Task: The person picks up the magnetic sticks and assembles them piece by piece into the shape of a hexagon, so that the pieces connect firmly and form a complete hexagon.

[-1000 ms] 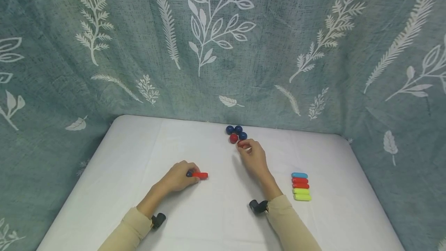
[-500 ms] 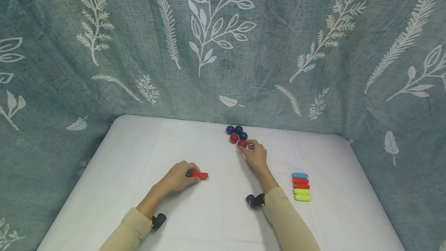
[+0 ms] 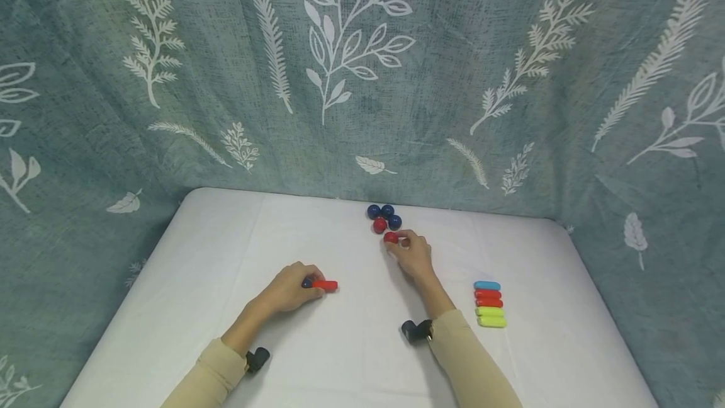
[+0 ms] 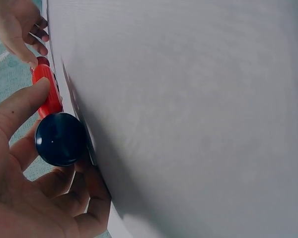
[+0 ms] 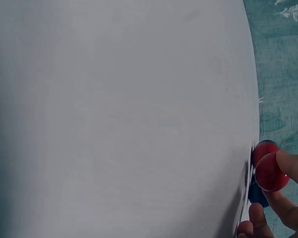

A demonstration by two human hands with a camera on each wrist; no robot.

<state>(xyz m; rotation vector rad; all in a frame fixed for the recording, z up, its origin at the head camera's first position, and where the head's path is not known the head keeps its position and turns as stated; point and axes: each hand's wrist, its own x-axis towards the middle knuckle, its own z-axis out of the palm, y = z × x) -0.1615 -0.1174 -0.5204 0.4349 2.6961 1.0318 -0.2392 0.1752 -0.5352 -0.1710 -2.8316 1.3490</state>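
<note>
From the head, the left hand point(image 3: 291, 286) pinches a red stick point(image 3: 327, 285), with a blue ball point(image 3: 307, 283) at its end partly hidden by the hand, and the right hand point(image 3: 415, 257) pinches a red ball point(image 3: 390, 238) near another red ball point(image 3: 379, 225) and three blue balls point(image 3: 387, 211). From the left wrist, the blue ball covers the stick's end, so I can't tell if they're joined. From the right wrist, the pinched ball hides bits of those behind, and the right hand is cut off.
</note>
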